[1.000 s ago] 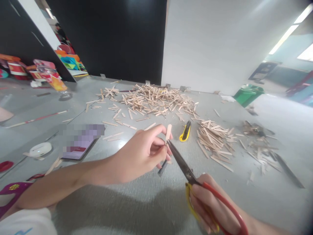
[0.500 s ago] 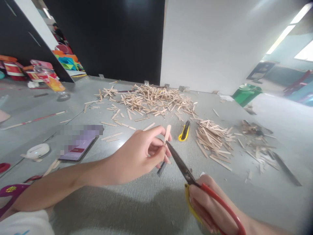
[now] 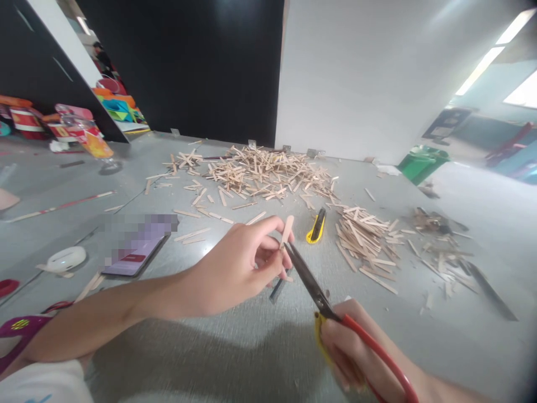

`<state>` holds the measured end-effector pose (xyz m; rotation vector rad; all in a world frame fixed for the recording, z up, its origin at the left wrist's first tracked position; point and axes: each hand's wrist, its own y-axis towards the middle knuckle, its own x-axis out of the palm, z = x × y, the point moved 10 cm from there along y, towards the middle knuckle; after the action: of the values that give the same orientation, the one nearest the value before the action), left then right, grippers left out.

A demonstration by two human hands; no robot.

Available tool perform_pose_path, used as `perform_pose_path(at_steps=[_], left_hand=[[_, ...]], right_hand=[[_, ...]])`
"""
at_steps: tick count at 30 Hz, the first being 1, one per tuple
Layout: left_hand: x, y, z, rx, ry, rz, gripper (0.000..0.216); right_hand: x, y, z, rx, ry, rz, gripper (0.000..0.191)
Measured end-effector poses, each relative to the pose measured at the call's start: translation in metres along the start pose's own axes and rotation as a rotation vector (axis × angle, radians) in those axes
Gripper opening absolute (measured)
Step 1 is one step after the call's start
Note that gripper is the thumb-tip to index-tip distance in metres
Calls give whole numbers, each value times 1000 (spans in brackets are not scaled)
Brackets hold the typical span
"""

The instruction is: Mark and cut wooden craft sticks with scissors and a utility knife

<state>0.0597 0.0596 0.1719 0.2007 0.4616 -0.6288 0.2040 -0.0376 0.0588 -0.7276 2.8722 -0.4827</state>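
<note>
My left hand (image 3: 239, 268) pinches a short wooden stick (image 3: 287, 230) upright between thumb and fingers, above the grey table (image 3: 235, 347). My right hand (image 3: 352, 347) grips the red and yellow handles of a pair of scissors (image 3: 319, 291). The dark blades point up and left, and their tips meet the lower end of the stick beside my left fingertips. A big heap of wooden sticks (image 3: 260, 170) lies at the back of the table. A smaller stack of sticks (image 3: 363, 232) lies to the right of the scissors.
A yellow utility knife (image 3: 315, 226) lies beyond my hands. A phone (image 3: 134, 252) and a white round object (image 3: 65, 258) lie at the left. Cut scraps (image 3: 444, 257) are scattered at the right. A green bin (image 3: 422, 162) stands behind, and colourful packages (image 3: 79, 131) sit far left.
The scissor blades have closed in on the bottom of the stick. Both hands stay almost where they were.
</note>
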Motion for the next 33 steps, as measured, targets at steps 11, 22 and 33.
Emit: perform_pose_path(at_steps=[11, 22, 33], left_hand=[[1, -2, 2, 30, 67, -20, 10], [-5, -1, 6, 52, 161, 3, 11], [3, 5, -2, -51, -117, -83, 11]], right_hand=[[-1, 0, -11, -46, -72, 2, 78], [4, 0, 1, -89, 128, -85, 83], [0, 6, 4, -142, 259, -70, 73]])
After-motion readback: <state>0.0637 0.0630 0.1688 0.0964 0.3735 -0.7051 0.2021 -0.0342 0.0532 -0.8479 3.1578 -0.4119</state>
